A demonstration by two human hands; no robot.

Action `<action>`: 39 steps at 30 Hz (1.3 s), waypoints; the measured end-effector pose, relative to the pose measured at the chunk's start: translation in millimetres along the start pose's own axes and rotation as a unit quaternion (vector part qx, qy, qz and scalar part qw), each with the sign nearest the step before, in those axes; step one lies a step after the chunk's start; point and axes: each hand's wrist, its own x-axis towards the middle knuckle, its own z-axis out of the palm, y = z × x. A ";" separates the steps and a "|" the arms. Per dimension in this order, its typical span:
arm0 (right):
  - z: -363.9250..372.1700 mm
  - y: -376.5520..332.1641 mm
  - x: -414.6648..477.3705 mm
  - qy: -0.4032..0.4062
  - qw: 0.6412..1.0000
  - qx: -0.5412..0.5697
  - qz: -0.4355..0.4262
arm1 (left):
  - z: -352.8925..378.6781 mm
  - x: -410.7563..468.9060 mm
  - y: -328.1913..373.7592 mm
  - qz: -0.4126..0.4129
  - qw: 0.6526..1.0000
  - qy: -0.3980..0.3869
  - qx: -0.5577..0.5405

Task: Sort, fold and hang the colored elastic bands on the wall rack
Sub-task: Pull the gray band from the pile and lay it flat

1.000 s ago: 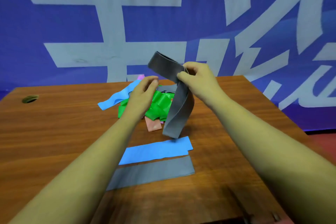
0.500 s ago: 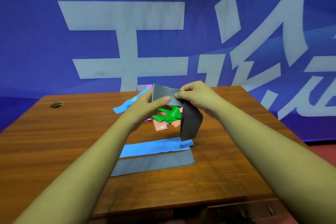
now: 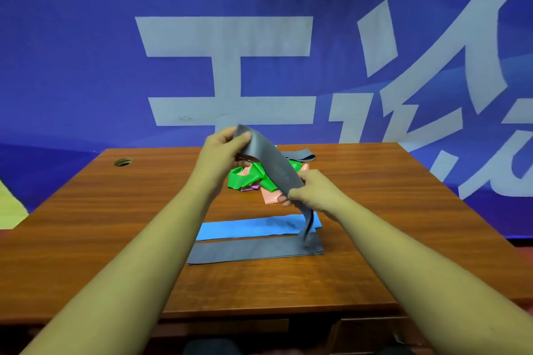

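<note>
A grey elastic band (image 3: 274, 166) stretches slantwise in the air between my hands. My left hand (image 3: 223, 150) pinches its upper end, and my right hand (image 3: 310, 189) grips it lower down, so the tail hangs blurred toward the table. Beneath, a folded blue band (image 3: 253, 227) and a folded grey band (image 3: 253, 251) lie flat side by side. Behind my hands sits a jumble of green (image 3: 245, 180), pink (image 3: 269, 196), purple and grey (image 3: 300, 155) bands. No wall rack is in view.
The wooden table (image 3: 115, 225) has a round cable hole (image 3: 123, 162) at its far left. A blue banner with large pale characters (image 3: 230, 37) fills the background. A drawer front shows under the table's near edge.
My hands have drawn apart along the grey band: the left went up, the right came down and nearer. The band is now pulled out long instead of doubled over. The camera view also shifted.
</note>
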 end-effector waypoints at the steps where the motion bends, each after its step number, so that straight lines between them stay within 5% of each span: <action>1: -0.4 5.6 -2.0 -0.001 1.000 0.008 0.009 | -7.0 1.0 1.9 -0.004 1.000 0.020 -0.016; 9: -18.1 30.7 -10.1 -0.029 0.978 0.166 0.121 | -47.4 -12.2 -22.9 -0.057 0.991 0.118 -0.005; 16: -20.6 45.9 -12.9 0.020 0.962 0.239 0.129 | -72.5 -33.4 -60.0 -0.126 0.982 0.136 0.029; 29: -9.6 68.1 -23.3 0.088 0.977 0.134 0.142 | -92.5 -69.5 -104.6 -0.182 0.960 0.136 0.163; 39: 7.9 98.4 -21.4 0.178 0.969 -0.111 0.130 | -104.9 -97.2 -139.5 -0.150 0.904 0.073 0.394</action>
